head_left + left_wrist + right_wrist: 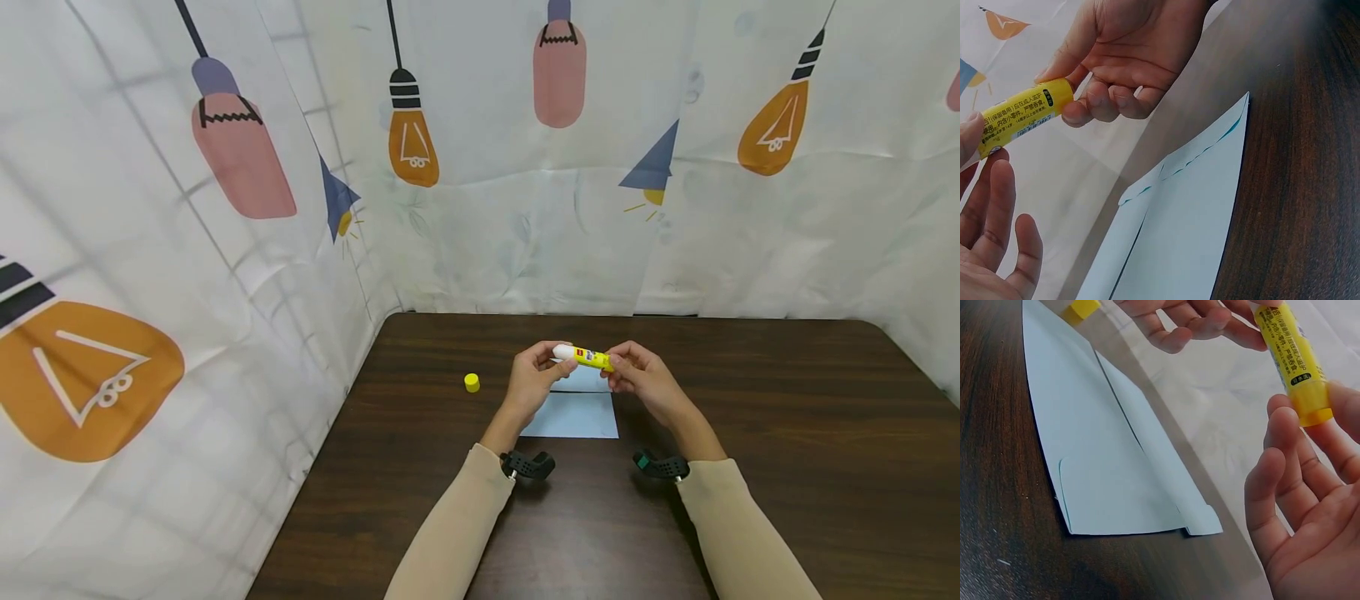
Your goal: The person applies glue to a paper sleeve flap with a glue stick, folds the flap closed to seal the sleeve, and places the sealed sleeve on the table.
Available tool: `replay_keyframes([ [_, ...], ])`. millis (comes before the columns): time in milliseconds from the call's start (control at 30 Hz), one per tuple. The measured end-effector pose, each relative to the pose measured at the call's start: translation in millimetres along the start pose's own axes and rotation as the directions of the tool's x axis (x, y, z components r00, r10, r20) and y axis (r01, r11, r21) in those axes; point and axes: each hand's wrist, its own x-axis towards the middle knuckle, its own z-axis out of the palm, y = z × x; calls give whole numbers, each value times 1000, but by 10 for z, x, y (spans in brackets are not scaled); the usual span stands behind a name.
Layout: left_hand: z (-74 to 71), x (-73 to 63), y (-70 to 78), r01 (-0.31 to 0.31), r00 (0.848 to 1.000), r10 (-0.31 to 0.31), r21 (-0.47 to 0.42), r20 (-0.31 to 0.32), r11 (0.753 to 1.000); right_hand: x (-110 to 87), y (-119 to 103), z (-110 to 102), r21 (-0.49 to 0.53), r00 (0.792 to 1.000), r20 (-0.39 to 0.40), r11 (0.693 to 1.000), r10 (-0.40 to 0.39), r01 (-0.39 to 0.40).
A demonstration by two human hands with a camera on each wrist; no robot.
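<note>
Above the table, both hands hold a yellow glue stick (592, 358) that lies nearly level, its white end to the left. My left hand (529, 385) pinches the white end between thumb and fingers. At the other end, my right hand (649, 385) grips the yellow base with thumb and fingertips, clearly seen in the right wrist view. Printed text shows on the barrel (1019, 115). Beneath the hands lies a folded pale blue paper (573, 415), with a crease line across it and a slightly raised flap (1200, 519). Left of the hands stands a yellow cap (472, 382).
A dark brown wooden table (810, 467) carries everything. White curtains (480, 250) printed with lamps hang behind its far edge and along its left side. Each wrist wears a black band (528, 465).
</note>
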Motion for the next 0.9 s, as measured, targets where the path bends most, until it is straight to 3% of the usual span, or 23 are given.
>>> replay_keyframes([
  [667,-12,21,-48,-1,1000,1,29,-19,1000,-9,-29,29,-74,998,-59,997,-38,33],
  [900,-20,15,-34,3,1000,-2,30,-28,1000,-5,-4,14,-60,999,-39,998,-17,14],
])
